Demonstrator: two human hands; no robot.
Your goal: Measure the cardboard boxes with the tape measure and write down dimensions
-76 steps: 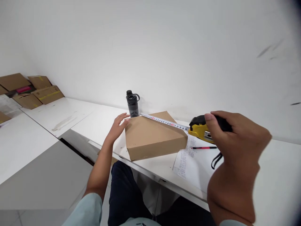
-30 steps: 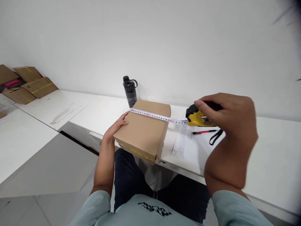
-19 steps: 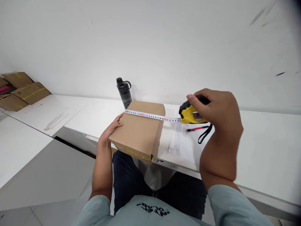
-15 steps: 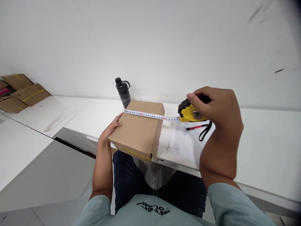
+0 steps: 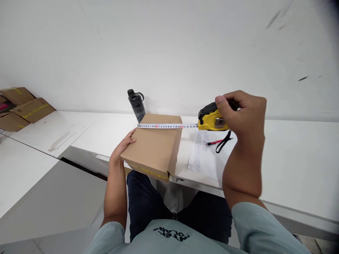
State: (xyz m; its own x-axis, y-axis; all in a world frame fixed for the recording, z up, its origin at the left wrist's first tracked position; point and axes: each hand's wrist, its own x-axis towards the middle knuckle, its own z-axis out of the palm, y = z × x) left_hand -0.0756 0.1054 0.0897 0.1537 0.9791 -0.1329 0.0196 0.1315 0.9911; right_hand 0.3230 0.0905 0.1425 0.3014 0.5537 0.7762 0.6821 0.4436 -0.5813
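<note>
My left hand point(image 5: 124, 146) grips the left side of a brown cardboard box point(image 5: 150, 148), its thumb on the top face and the other fingers mostly hidden. The box rests at the table's front edge, with yellow tape along its near side. In my right hand point(image 5: 242, 113) is a yellow and black tape measure point(image 5: 213, 118), held above the table to the right of the box. Its white blade point(image 5: 169, 126) stretches across the far part of the box top, the hooked end at the left edge near my left fingertips. A black wrist strap point(image 5: 224, 141) dangles from the case.
A dark bottle point(image 5: 136, 106) stands behind the box by the wall. Under the tape measure lie a written sheet of paper point(image 5: 201, 155) and a red and black pen point(image 5: 214, 142). Several cardboard boxes point(image 5: 34, 109) are piled at the far left of the white table point(image 5: 296, 165).
My right hand has raised the tape measure slightly, so the blade runs straighter and more level across the box. The view has shifted a little. The left hand keeps its grip.
</note>
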